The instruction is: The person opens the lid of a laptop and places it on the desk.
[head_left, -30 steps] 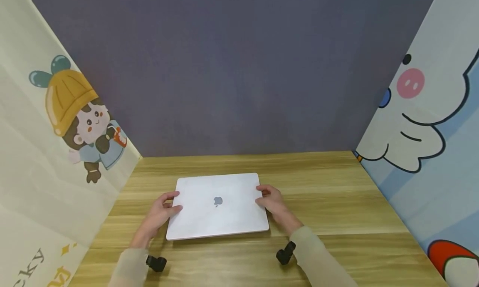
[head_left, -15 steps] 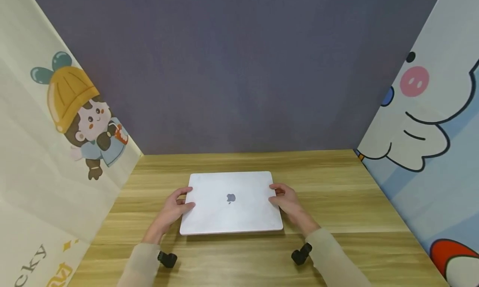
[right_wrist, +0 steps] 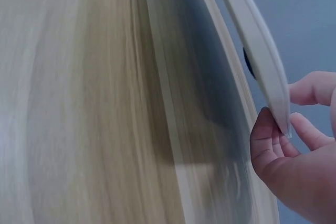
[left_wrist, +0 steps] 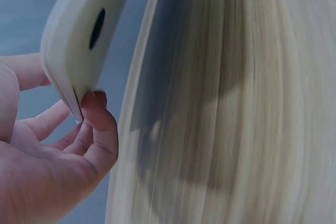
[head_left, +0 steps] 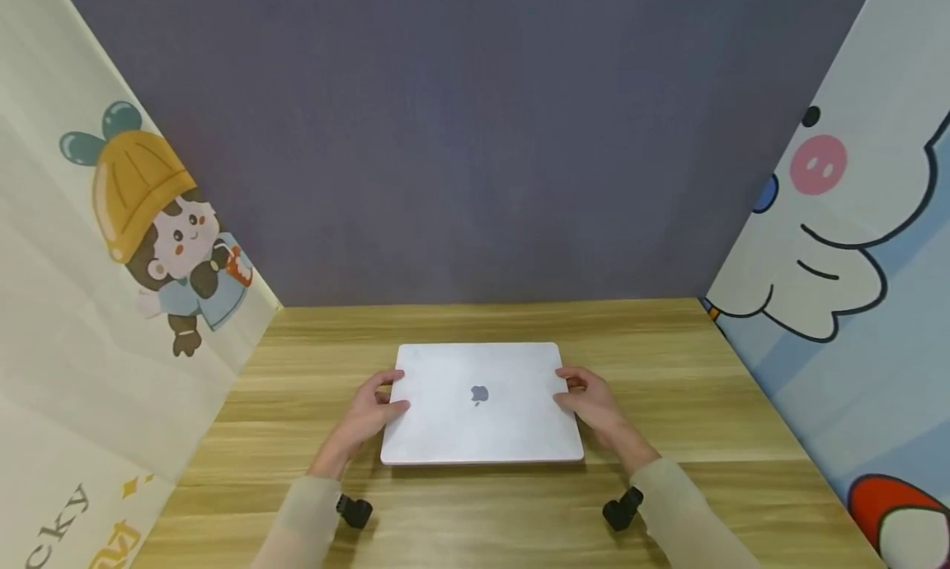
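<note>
A closed silver laptop [head_left: 482, 433] with a dark apple logo on its lid is held level between both hands in the head view. My left hand [head_left: 371, 408] grips its left edge, thumb on the lid and fingers curled beneath. On the opposite edge my right hand [head_left: 596, 404] grips in the same way. Seen from the left wrist, the laptop's edge [left_wrist: 73, 40] hangs above the table with a dark oval foot [left_wrist: 97, 29] on its underside. The right wrist view shows fingertips under the laptop's other side [right_wrist: 265, 56], its shadow falling on the wood below.
The wood-grain table [head_left: 475, 519] runs back to a dark grey panel [head_left: 475, 140]. Cartoon-printed sheets stand on the left [head_left: 67, 305] and right [head_left: 905, 322]. Each wrist wears a small black camera, such as the left camera [head_left: 355, 511].
Both hands have carried the laptop to the right, more slowly in the last half second. Its slight tilt has straightened, so its front edge now lies parallel to the table's back edge.
</note>
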Demonstrator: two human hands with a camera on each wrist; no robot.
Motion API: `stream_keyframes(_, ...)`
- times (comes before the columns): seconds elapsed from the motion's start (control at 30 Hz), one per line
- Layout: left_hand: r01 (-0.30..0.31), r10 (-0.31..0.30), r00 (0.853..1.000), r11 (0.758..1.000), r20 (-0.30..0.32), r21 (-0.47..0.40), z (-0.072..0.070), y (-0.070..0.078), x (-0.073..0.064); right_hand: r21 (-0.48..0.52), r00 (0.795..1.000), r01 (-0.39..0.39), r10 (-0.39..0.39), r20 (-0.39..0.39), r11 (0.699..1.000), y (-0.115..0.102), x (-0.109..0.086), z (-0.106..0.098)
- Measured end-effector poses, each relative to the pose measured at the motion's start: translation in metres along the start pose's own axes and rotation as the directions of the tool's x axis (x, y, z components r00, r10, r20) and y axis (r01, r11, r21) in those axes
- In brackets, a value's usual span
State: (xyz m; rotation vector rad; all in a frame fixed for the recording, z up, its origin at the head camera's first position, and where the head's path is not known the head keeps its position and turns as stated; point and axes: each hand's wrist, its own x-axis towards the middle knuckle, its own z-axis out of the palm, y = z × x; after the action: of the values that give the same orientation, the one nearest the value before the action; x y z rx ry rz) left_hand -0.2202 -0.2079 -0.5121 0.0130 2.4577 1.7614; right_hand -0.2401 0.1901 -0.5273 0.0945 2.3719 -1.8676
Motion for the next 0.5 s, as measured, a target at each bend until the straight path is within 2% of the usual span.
stream_keyframes(0.17, -0.005, 0.006, 1.0, 0.999, -0.025, 0.04, 0.011, 0.003, 0.003, -0.032, 1.0, -0.002, 0.002, -0.009, 0.999, 0.003, 0.001, -0.007)
stream_keyframes(0.5, -0.006, 0.006, 1.0, 0.998, -0.009, 0.058, 0.033, 0.002, 0.009, -0.099, 1.0, 0.01, -0.01, -0.008, 0.995, 0.007, -0.001, -0.024)
